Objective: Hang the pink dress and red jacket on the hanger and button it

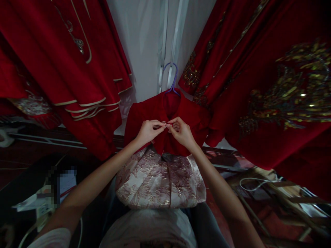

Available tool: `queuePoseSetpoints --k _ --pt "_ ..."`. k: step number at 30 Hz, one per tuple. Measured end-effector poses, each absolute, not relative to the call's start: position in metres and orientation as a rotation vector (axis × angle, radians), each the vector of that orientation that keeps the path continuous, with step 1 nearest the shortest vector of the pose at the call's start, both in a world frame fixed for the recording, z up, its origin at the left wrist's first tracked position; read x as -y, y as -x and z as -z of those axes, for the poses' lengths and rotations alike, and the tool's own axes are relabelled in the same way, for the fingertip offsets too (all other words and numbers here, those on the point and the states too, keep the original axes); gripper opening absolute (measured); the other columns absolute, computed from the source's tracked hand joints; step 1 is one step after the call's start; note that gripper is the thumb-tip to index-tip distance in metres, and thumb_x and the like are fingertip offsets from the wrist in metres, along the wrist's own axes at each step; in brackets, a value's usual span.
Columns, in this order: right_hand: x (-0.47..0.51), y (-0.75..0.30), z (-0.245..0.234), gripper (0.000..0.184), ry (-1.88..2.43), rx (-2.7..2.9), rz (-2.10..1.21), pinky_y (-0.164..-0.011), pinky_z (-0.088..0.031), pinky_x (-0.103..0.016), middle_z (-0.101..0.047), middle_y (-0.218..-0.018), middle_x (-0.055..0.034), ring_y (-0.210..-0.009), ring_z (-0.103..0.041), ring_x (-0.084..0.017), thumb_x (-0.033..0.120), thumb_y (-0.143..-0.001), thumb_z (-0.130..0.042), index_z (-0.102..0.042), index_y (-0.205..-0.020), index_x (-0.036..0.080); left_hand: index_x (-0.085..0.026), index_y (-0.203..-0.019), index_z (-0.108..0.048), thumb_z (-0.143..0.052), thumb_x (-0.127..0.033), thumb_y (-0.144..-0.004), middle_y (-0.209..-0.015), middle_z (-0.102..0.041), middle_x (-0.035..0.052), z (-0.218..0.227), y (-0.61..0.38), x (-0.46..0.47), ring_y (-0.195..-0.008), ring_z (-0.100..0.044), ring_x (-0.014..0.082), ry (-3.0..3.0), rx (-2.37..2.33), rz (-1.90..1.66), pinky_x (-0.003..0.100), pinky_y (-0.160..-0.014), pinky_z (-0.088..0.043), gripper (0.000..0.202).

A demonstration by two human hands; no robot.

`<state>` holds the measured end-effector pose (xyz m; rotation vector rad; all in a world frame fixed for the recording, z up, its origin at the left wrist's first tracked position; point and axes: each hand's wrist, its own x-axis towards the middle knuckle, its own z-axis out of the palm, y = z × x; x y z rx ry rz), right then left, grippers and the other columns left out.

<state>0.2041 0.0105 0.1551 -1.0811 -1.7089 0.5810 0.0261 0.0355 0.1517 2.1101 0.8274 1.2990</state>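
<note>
A short red jacket [139, 113] hangs from a purple hanger [176, 74] in front of me. My left hand [150, 131] and my right hand [181, 132] meet at the middle of its front, fingertips almost touching. Both hands are closed in a pinch on the small, shiny front fastening [163, 122]; its exact form is too small to make out. Beneath the jacket spreads a pale pink brocade skirt [155, 182] with metallic threads, reaching down to my lap. Another small shiny spot [152, 141] shows on the jacket below my left hand.
Long red garments with pale trim [85, 79] hang at the left. Red garments with gold sequins [297, 89] hang at the right. Behind stands a pale wall [142, 41] with vertical metal rails. A white cord [254, 184] lies low right; papers [66, 184] lie low left.
</note>
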Motion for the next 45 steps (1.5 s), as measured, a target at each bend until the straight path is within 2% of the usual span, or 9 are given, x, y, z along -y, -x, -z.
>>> queuePoseSetpoints --k 7,11,13,19,32,39,45 --pt "-0.018 -0.206 -0.154 0.033 0.929 1.584 -0.949 -0.058 -0.053 -0.025 -0.058 -0.073 0.0024 -0.060 -0.059 -0.010 0.045 -0.077 -0.066 -0.049 -0.091 0.021 -0.016 -0.093 -0.074 -0.065 -0.028 -0.080 -0.090 -0.073 0.0079 -0.150 -0.027 -0.036 -0.078 -0.068 0.0151 -2.077 -0.804 -1.343 0.025 -0.071 -0.053 0.020" --pt "-0.018 -0.213 -0.155 0.033 0.848 1.616 -1.119 -0.071 -0.057 -0.029 -0.059 -0.080 0.0010 -0.072 -0.063 -0.011 0.045 -0.079 -0.065 -0.050 -0.096 0.021 -0.017 -0.093 -0.074 -0.065 -0.029 -0.080 -0.092 -0.073 0.0081 -0.150 -0.026 -0.039 -0.081 -0.068 0.0155 -2.064 -0.764 -1.316 0.026 -0.074 -0.053 0.020" --pt "-0.017 -0.215 -0.153 0.031 0.839 1.640 -1.102 -0.072 -0.057 -0.030 -0.060 -0.082 0.0005 -0.074 -0.063 -0.011 0.045 -0.081 -0.063 -0.049 -0.097 0.022 -0.018 -0.094 -0.074 -0.065 -0.029 -0.080 -0.093 -0.073 0.0080 -0.150 -0.027 -0.040 -0.081 -0.069 0.0158 -2.063 -0.761 -1.300 0.026 -0.075 -0.053 0.020" --pt "-0.020 -0.207 -0.145 0.029 0.854 1.582 -0.903 -0.063 -0.053 -0.025 -0.058 -0.078 0.0021 -0.065 -0.059 -0.009 0.043 -0.081 -0.063 -0.047 -0.094 0.022 -0.018 -0.097 -0.073 -0.066 -0.031 -0.079 -0.097 -0.073 0.0081 -0.143 -0.029 -0.040 -0.087 -0.069 0.0170 -2.018 -0.801 -1.340 0.028 -0.079 -0.055 0.024" --pt "-0.012 -0.207 -0.151 0.024 0.945 1.680 -0.788 -0.063 -0.053 -0.026 -0.057 -0.073 0.0029 -0.064 -0.062 -0.011 0.040 -0.084 -0.057 -0.046 -0.094 0.022 -0.018 -0.094 -0.073 -0.066 -0.031 -0.078 -0.093 -0.072 0.0069 -0.143 -0.034 -0.034 -0.085 -0.068 0.0162 -2.069 -0.865 -1.389 0.026 -0.078 -0.055 0.022" --pt "-0.014 -0.197 -0.149 0.027 0.822 1.487 -0.931 -0.057 -0.050 -0.021 -0.056 -0.071 0.0055 -0.056 -0.058 -0.007 0.038 -0.079 -0.063 -0.044 -0.089 0.022 -0.016 -0.092 -0.074 -0.068 -0.032 -0.078 -0.092 -0.072 0.0075 -0.146 -0.029 -0.036 -0.083 -0.068 0.0156 -2.018 -0.765 -1.367 0.027 -0.078 -0.054 0.022" --pt "-0.014 -0.197 -0.151 0.033 0.814 1.433 -1.028 -0.052 -0.045 -0.019 -0.053 -0.068 0.0076 -0.052 -0.053 -0.005 0.044 -0.078 -0.064 -0.041 -0.089 0.023 -0.016 -0.093 -0.074 -0.069 -0.034 -0.078 -0.093 -0.073 0.0081 -0.152 -0.023 -0.035 -0.083 -0.067 0.0153 -1.987 -0.670 -1.308 0.028 -0.079 -0.053 0.024"
